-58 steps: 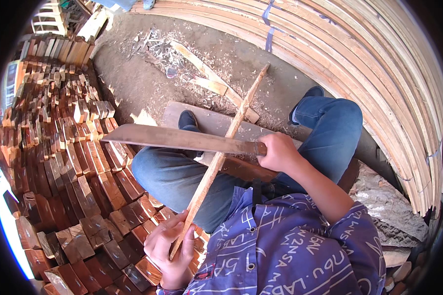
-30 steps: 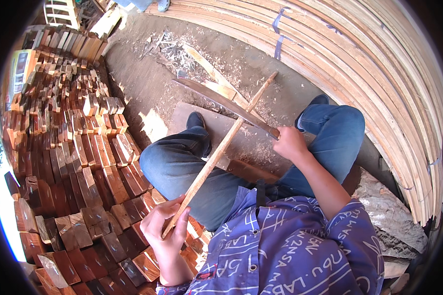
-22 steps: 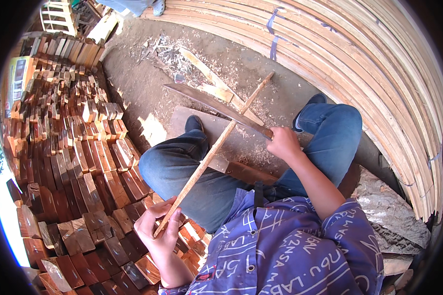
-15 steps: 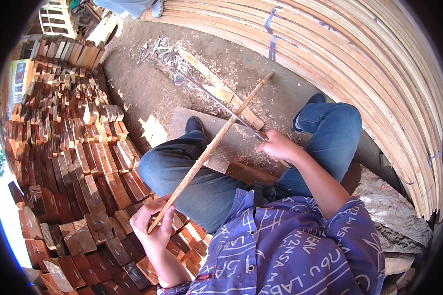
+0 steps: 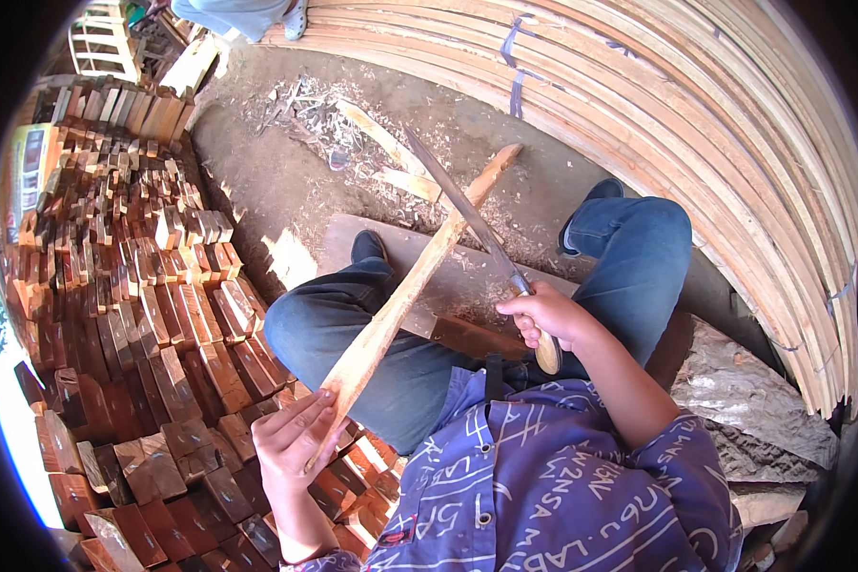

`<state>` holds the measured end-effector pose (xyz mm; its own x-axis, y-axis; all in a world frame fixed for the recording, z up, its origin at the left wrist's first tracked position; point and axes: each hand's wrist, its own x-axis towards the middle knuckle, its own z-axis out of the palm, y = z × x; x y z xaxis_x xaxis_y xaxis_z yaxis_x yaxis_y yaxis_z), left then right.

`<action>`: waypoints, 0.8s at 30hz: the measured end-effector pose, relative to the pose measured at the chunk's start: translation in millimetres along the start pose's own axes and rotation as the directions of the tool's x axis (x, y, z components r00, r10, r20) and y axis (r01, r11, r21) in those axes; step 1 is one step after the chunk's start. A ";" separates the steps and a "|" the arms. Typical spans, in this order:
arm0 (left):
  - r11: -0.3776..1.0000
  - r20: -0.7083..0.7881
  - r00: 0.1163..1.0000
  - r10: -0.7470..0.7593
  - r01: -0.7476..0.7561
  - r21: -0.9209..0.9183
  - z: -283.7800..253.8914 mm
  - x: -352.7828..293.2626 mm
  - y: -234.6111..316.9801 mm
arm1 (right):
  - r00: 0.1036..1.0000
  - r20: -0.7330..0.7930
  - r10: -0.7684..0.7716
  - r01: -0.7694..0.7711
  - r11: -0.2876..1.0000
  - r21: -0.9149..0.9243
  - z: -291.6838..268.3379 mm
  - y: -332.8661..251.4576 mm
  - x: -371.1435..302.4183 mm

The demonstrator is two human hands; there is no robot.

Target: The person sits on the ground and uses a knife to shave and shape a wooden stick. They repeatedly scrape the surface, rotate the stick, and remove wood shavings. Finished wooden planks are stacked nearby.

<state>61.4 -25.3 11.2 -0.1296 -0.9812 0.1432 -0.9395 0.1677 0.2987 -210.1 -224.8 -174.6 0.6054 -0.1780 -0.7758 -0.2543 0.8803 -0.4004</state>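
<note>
Swung edge-on since the earlier frames, long blade point(image 5: 462, 208) now crossed over the wooden strip point(image 5: 405, 296) near its far tip, at 12 o'clock. Strip held slanted across the lap, far end braced on the board point(image 5: 391, 250) for steadiness. Left hand point(image 5: 291, 440) clasped round its near end at 7 o'clock; right hand point(image 5: 543, 315) clenched on the blade's pale handle. Stacked wood blocks point(image 5: 133, 315) at 9 o'clock, bent strips point(image 5: 715, 124) at 2.
</note>
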 end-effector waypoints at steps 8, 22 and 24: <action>0.990 0.021 0.991 0.129 -0.130 0.064 -2.2 7.7 -8.1 | 0.993 0.021 -0.120 0.113 0.974 0.196 -7.7 -17.0 26.3; 1.000 0.055 0.998 -0.013 0.011 0.028 -5.4 -0.8 -35.0 | 0.844 -0.318 -0.431 0.028 0.627 -0.778 -47.2 -8.4 159.9; 1.000 0.055 0.998 -0.002 0.001 0.013 -6.0 -4.0 -38.4 | 0.889 -0.268 -0.372 0.031 0.632 -0.775 -24.0 -18.3 141.9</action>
<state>99.9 -27.3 4.9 -0.1451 -0.9852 0.0908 -0.9436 0.1654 0.2867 -137.6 -276.6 -289.1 0.4302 -0.6039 -0.6710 -0.7262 0.2101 -0.6546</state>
